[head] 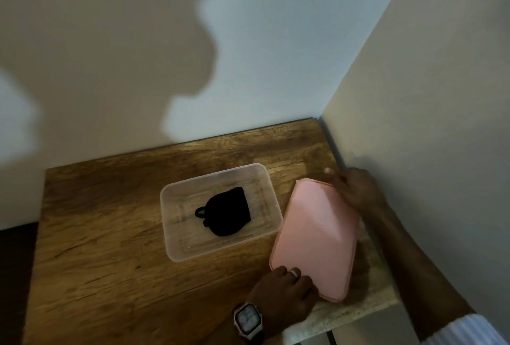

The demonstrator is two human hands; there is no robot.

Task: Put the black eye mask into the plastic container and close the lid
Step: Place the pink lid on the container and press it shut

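Mask in container, lid still off, both hands on lid.

Black eye mask (225, 212) lies inside the clear plastic container (176, 245) on the wooden surface (110, 234). Pink lid (314, 237) sits tilted just right of the container, near its right rim. Left hand (284, 295) fingers grasping the lid's near end; right hand (356, 190) fingers grasping its far end. Watch (248, 320) on left wrist.

Head camera, close above, facing down at table (110, 234) corner
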